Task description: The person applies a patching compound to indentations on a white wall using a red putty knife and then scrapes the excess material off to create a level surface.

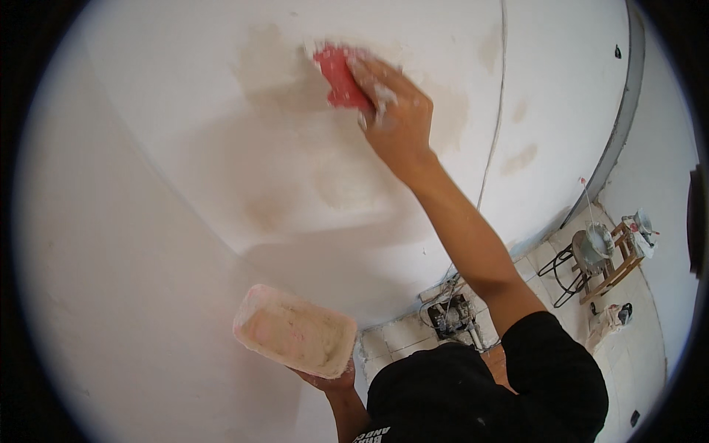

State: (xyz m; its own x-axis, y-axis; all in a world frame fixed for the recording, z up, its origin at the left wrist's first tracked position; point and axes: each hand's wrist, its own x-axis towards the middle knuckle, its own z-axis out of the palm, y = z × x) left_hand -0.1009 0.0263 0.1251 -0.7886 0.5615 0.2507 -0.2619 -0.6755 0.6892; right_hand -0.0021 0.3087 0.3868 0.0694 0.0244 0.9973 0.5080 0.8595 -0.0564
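Note:
My right hand (399,111), smeared with white filler, is closed round a red putty scraper (341,77) whose blade edge is against the white wall (199,96). Damp beige patches of filler (347,177) mark the wall around and below it. Lower down, my left hand (332,378) supports a shallow rectangular tub (341,341) from beneath; most of its fingers are hidden under it. The tub is crusted with pale putty (288,332) inside and on its rim.
A cable (499,111) runs down the wall to a dark box of tools and wires (452,317) on the tiled floor (402,334). Off to the right stand a stool with a bucket (597,242) and a wooden stand (614,277). A white bag (607,319) lies nearby.

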